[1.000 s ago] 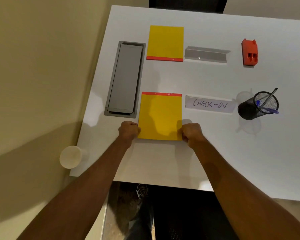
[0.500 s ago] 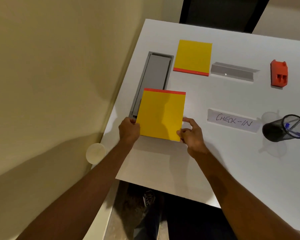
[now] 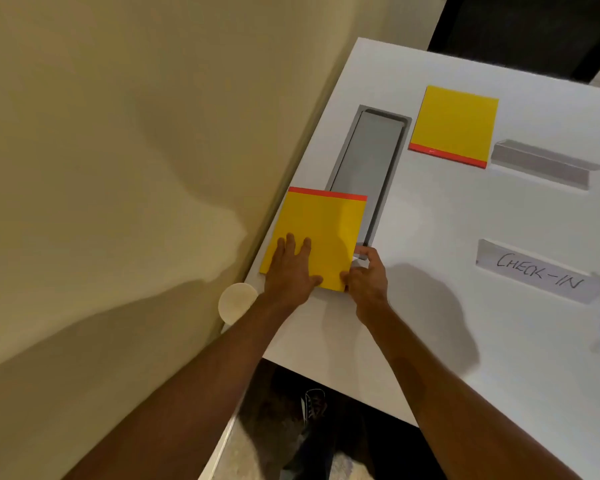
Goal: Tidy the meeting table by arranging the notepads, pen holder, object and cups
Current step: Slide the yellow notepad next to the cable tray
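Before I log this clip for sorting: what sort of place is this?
Probably a meeting room: a white table with a built-in cable hatch, yellow notepads, and a handwritten "CHECK-IN" sign.

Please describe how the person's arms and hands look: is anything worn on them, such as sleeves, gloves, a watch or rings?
Both arms are bare along all that shows; no sleeve is visible. The left hand and right hand wear no gloves. No watch or bracelet is on either wrist, and no rings can be made out.
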`<action>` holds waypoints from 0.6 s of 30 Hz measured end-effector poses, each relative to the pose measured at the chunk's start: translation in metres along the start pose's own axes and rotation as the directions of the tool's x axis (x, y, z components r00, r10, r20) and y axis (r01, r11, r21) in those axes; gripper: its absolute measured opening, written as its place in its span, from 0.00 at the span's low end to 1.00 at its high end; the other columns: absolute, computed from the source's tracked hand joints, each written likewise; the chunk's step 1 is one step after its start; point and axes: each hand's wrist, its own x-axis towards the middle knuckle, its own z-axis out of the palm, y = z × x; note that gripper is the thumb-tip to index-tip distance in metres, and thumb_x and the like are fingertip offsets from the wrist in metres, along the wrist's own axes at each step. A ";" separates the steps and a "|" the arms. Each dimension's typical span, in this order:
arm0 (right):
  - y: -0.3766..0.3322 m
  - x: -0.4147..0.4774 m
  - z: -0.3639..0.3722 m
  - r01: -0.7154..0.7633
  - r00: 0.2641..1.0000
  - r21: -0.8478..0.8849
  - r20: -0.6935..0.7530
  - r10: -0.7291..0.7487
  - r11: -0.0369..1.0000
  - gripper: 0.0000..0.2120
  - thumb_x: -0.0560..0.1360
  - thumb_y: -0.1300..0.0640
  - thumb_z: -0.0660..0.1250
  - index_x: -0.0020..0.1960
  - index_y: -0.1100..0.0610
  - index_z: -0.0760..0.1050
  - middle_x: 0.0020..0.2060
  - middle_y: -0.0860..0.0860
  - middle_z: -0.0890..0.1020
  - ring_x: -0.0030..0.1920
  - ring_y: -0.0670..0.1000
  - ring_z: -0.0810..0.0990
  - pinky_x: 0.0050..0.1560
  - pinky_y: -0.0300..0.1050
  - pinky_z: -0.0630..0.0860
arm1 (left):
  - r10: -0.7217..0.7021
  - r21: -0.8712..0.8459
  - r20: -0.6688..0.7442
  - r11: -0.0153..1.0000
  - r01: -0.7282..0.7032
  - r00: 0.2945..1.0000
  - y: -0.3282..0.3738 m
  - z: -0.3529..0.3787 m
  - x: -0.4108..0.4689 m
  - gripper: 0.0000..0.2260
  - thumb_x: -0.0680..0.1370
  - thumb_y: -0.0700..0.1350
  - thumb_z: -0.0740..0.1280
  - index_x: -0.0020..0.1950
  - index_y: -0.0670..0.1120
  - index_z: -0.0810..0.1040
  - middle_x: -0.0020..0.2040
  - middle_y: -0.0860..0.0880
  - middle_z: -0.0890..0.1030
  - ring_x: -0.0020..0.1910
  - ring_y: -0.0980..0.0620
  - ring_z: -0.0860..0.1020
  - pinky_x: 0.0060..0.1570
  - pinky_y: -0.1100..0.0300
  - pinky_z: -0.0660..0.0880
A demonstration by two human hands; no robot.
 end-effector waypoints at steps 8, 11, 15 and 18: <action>0.009 0.003 0.006 0.082 0.993 -0.368 -0.050 -0.108 0.926 0.13 0.74 0.65 0.68 0.56 0.55 0.74 0.51 0.58 0.82 0.51 0.60 0.81 0.53 0.60 0.80 | -0.027 -0.008 -0.005 1.000 0.027 1.000 -0.008 0.015 0.005 0.41 0.77 0.56 0.68 0.81 0.50 0.47 0.81 0.42 0.42 0.79 0.40 0.41 0.77 0.45 0.52; 0.008 0.005 0.007 0.096 0.989 -0.414 -0.059 -0.132 0.905 0.14 0.74 0.66 0.69 0.58 0.57 0.74 0.53 0.59 0.81 0.53 0.60 0.80 0.53 0.58 0.79 | -0.027 -0.014 -0.009 1.000 0.027 1.000 -0.008 0.016 0.005 0.41 0.77 0.55 0.69 0.81 0.49 0.46 0.81 0.42 0.42 0.79 0.40 0.41 0.77 0.45 0.51; 0.010 0.006 0.011 0.146 0.982 -0.479 -0.034 -0.184 0.865 0.19 0.73 0.67 0.68 0.63 0.58 0.71 0.54 0.61 0.80 0.53 0.61 0.80 0.52 0.55 0.78 | -0.019 -0.037 -0.006 0.999 0.019 1.000 -0.010 0.015 0.006 0.41 0.77 0.54 0.69 0.81 0.49 0.47 0.81 0.42 0.42 0.79 0.40 0.40 0.77 0.46 0.51; 0.014 0.007 0.011 0.214 0.967 -0.517 -0.009 -0.255 0.829 0.20 0.74 0.68 0.67 0.65 0.61 0.71 0.56 0.62 0.79 0.53 0.63 0.79 0.51 0.56 0.78 | -0.017 -0.054 -0.008 0.998 0.016 1.000 -0.011 0.016 0.008 0.41 0.77 0.53 0.70 0.81 0.49 0.47 0.81 0.42 0.42 0.79 0.40 0.40 0.77 0.45 0.51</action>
